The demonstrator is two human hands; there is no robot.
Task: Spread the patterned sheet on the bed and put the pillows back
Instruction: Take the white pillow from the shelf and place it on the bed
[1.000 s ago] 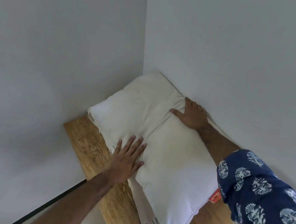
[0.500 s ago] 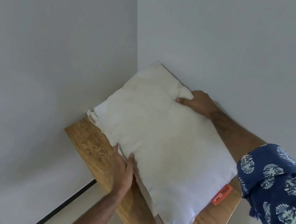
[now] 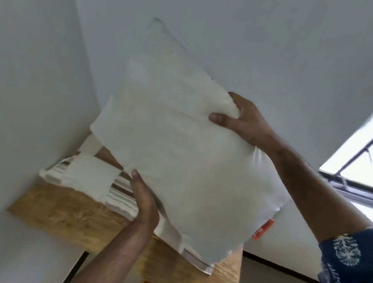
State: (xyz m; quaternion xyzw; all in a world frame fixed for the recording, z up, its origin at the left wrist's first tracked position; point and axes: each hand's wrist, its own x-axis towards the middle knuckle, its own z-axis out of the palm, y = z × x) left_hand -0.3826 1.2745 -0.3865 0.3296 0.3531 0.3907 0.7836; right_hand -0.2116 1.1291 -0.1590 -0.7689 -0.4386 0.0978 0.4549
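- We hold the white pillow (image 3: pixel 178 154) in the air, tilted, above the wooden shelf (image 3: pixel 85 220) in the corner.
- Our right hand (image 3: pixel 245 121) pinches its upper edge, thumb in front; our left hand (image 3: pixel 144 205) supports the lower edge, fingers hidden underneath.
- It looks light and soft and dents under the thumb, so we judge two opposite edges the best hold.
- The orange tag (image 3: pixel 263 229) has writing too blurred to read.
- A striped folded cloth (image 3: pixel 92 175) lies on the shelf.
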